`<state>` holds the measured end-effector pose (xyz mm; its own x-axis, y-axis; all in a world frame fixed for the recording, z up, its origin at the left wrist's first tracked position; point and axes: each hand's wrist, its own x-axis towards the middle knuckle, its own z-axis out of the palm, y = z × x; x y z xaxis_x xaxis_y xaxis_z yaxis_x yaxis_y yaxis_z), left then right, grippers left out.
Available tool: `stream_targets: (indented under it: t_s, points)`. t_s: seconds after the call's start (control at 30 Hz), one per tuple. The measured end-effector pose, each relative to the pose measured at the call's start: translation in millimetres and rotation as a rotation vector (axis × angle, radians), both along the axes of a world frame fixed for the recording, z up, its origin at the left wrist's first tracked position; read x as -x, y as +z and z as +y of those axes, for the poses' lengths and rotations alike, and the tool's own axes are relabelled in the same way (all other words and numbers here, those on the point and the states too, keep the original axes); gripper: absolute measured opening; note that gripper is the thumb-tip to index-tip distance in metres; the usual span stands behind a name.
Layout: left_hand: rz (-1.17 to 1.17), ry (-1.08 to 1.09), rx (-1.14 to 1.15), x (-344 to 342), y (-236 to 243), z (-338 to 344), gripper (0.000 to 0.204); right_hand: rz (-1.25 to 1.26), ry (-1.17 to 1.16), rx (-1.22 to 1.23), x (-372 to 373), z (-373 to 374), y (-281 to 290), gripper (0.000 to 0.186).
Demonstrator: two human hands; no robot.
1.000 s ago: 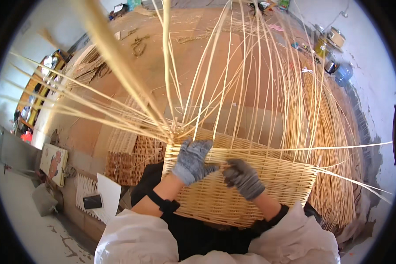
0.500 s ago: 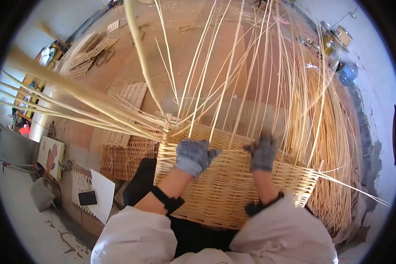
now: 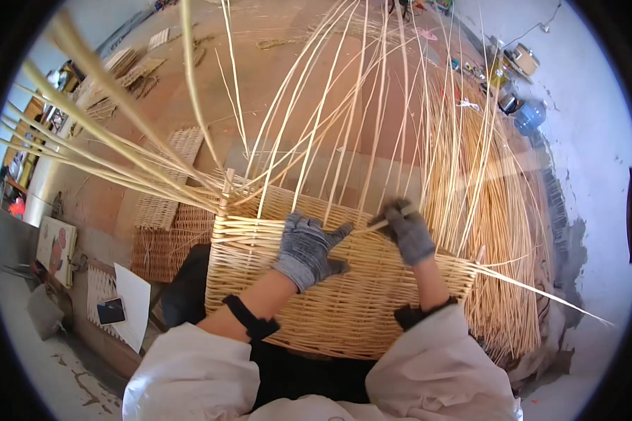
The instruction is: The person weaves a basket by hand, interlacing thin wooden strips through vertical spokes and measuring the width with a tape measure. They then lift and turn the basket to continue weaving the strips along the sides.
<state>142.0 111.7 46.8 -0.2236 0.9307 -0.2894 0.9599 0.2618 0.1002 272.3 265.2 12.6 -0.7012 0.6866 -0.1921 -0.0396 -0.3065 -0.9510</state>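
Note:
In front of me stands a pale woven wicker basket, its near wall facing me. Tall upright willow stakes rise from its top edge. My left hand, in a grey knit glove, rests on the upper weave near the left corner, thumb and forefinger spread apart. Farther right along the same edge, my right hand, also gloved, closes around a thin willow rod that lies across the top of the weave. The rod's farther part, beyond my right hand, is blurred.
Thick rods bend out from the left corner. At right lies a big bundle of loose willow. Woven panels lie at left, near a phone on white paper. A blue water jug stands by the right wall.
The view has shifted, so the basket appears farther left. My right hand, blurred with fingers apart before, now grips a rod. My left hand's fingers have spread on the weave.

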Motion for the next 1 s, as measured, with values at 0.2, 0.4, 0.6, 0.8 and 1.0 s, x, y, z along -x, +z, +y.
stream_targets:
  t_s: [0.2, 0.4, 0.6, 0.8, 1.0]
  points:
    - [-0.052, 0.254, -0.039, -18, -7, 16, 0.071, 0.071, -0.362, -0.076, 8, 36, 9, 0.043]
    - [-0.003, 0.361, -0.244, -31, -24, 13, 0.052, 0.222, -0.536, 0.084, -30, -8, -8, 0.033]
    - [-0.599, 0.33, -0.765, -26, 5, 85, 0.047, 0.114, -0.654, 0.258, -84, 10, -28, 0.017]
    - [0.096, 0.239, -0.459, -44, -6, 111, 0.058, 0.191, -0.497, 0.331, -116, 16, -31, 0.005]
    - [-0.148, 0.0, -0.082, -93, -11, 69, 0.074, -0.379, 0.062, -0.479, -49, 80, 18, 0.018]
